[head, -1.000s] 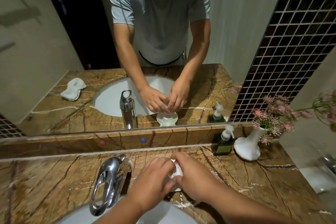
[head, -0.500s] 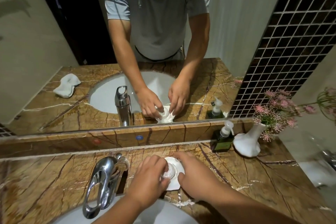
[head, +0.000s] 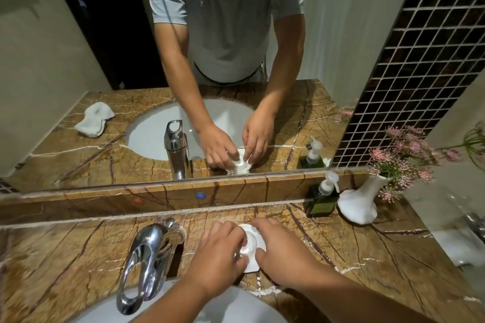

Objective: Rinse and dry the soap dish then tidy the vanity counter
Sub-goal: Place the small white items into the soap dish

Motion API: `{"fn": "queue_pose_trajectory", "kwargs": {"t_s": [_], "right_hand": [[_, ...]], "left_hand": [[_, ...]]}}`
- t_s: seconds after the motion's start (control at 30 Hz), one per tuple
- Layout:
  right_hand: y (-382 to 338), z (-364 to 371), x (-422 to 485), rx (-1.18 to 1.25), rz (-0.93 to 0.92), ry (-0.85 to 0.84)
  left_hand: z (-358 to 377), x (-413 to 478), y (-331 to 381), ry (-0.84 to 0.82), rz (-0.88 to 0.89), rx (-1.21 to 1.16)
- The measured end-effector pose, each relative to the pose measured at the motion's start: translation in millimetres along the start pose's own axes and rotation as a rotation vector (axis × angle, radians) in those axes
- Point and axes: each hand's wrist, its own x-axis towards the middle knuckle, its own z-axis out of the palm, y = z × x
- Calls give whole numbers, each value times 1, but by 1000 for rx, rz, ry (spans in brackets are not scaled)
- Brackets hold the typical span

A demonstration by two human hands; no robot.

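The white soap dish (head: 254, 246) sits on the brown marble vanity counter (head: 341, 252) just behind the basin (head: 236, 307), pinched between both hands. The left hand (head: 220, 254) closes its fingers on the dish's left edge; the right hand (head: 282, 252) grips its right edge and near corner. Left of the grip stands the chrome faucet (head: 147, 262). Far right of it, a green pump bottle (head: 322, 198) stands just beside a white vase (head: 360, 202) of pink flowers.
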Motion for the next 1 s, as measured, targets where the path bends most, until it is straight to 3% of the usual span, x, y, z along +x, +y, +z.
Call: {"fn": "queue_pose_trajectory", "kwargs": {"t_s": [0.57,1.0], "right_hand": [[-45,-22,-41,-49,-91,51],[-149,-1,-95,-42,-271,47]], "left_hand": [[-54,-43,33,149,-5,40],[-131,-153,35,323,-32,107]]}}
